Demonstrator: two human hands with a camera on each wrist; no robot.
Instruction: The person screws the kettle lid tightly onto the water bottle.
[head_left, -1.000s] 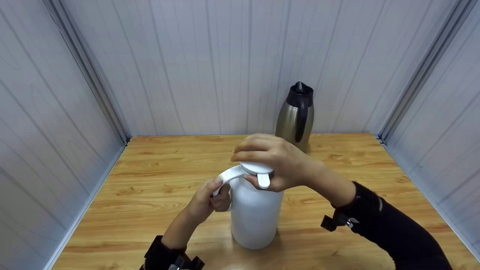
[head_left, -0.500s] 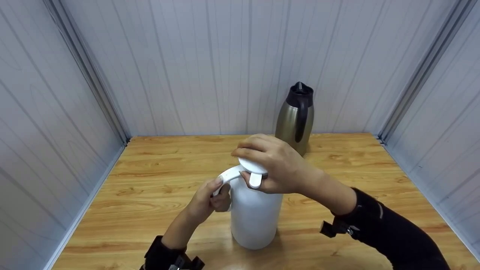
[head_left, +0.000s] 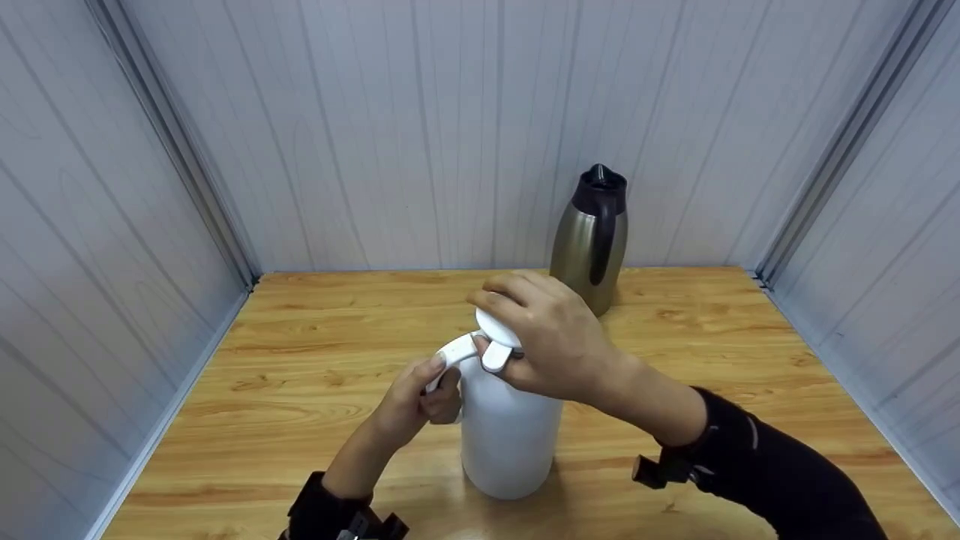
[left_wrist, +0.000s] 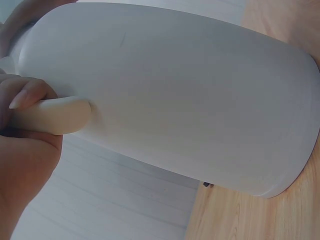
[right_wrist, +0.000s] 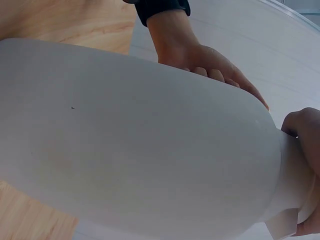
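white jug (head_left: 510, 427) upright, lid (head_left: 496, 330) gripped, contents hidden

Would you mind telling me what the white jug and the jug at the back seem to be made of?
White jug: probably matte plastic, evenly white with a soft sheen and a moulded handle. Back jug: apparently brushed metal, with a olive-gold sheen; its dark top and handle look like glossy plastic.

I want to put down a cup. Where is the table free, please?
Bare wooden table lies left of the white jug, up to the left wall, and right of it toward the right wall. It is crowded at the middle and behind, by the steel flask.
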